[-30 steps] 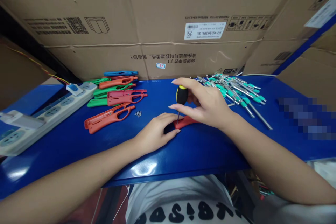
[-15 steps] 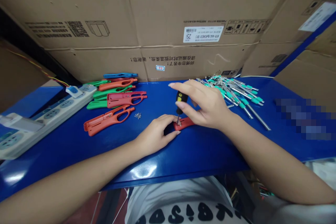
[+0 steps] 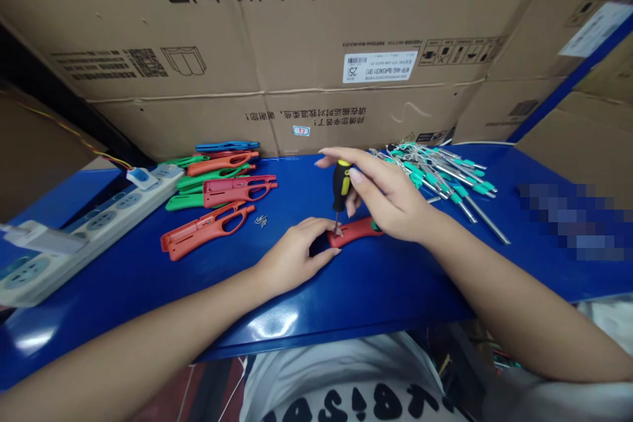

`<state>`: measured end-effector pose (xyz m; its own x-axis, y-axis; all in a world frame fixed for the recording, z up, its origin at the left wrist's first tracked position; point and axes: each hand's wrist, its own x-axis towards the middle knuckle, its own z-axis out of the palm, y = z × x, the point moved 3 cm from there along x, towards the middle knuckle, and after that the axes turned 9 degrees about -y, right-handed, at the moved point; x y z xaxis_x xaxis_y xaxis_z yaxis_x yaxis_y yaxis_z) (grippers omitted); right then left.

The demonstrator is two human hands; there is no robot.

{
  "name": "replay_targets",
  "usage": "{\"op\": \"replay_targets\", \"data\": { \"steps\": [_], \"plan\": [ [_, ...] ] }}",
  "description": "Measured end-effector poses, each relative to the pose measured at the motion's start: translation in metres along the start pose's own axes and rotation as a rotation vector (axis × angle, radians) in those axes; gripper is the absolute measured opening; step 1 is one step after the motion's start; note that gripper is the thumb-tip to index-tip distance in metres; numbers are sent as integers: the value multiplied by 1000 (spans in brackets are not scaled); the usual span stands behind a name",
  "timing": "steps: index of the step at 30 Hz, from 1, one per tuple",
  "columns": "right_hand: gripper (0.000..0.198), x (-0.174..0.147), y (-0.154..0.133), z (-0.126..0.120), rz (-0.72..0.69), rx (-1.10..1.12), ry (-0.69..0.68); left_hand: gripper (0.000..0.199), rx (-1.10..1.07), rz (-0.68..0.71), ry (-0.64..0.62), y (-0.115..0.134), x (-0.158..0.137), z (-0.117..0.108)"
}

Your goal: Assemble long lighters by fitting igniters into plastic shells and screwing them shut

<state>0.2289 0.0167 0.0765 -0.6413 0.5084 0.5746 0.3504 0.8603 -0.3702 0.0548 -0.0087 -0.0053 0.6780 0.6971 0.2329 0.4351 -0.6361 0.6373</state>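
Right hand [image 3: 395, 204] has shifted on the screwdriver [image 3: 341, 188] since half a second ago: thumb now rolled back to the handle's right side, index finger stretched past the top, yellow cap showing where fingers hid it. More of the red casing [image 3: 356, 231] is exposed too, with a green part [image 3: 376, 225] at its right end, partly under the right hand.

Right thumb and fingers close about the black-and-yellow handle; shaft near upright, tip down at the casing's left end. Left hand [image 3: 291, 252] little changed: thumb and forefinger clamped on that same end. Casing lies flat on the blue table [image 3: 376, 297], in front of the person.

Writing: carton [image 3: 297, 26] printed upside down, "AUX" beside 奥克斯空调; white label [image 3: 380, 66] with "KFR-46G/BpR3AES1(B1)" and "25". Lower print, also inverted, includes 谢谢您. Small blue-edged sticker [image 3: 301, 131]: digits uncertain. Shirt [image 3: 341, 369] carries black letters, cut off by the frame.

Left side: loose screws [image 3: 260, 220] just beside an orange casing half [image 3: 205, 231], power strip [image 3: 99, 224] beyond. Right side: heaped metal rods with teal fittings [image 3: 440, 171].
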Motion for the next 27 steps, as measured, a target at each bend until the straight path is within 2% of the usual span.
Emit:
{"op": "replay_targets", "data": {
  "steps": [2,6,8,10,13,15,19,21,25,27],
  "plan": [
    [38,1,2,0,32,49,-8,24,-6,-1,-6,-1,0,0],
    [33,-1,4,-7,2,-269,114,24,8,19,-8,-1,-1,1],
    [34,-2,2,-8,-8,-350,112,23,13,24,-9,-1,-1,2],
    [36,-2,0,-7,-8,-292,73,23,8,25,-11,-1,-1,1],
    [40,0,-1,-5,0,-83,4,23,0,27,-11,-1,-1,0],
    [35,0,-1,-6,-7,-28,12,22,2,25,-16,-1,-1,0],
    [33,-3,-3,-10,-67,-281,162,21,3,44,-30,-1,-1,0],
    [33,-4,-5,-10,-95,-323,172,21,5,48,-32,-1,-1,0],
    [37,-1,-5,-5,-41,-39,27,22,3,31,-36,0,-1,-1],
    [35,0,-3,-5,-8,10,12,22,8,29,-38,1,-1,-1]
  ]
}}
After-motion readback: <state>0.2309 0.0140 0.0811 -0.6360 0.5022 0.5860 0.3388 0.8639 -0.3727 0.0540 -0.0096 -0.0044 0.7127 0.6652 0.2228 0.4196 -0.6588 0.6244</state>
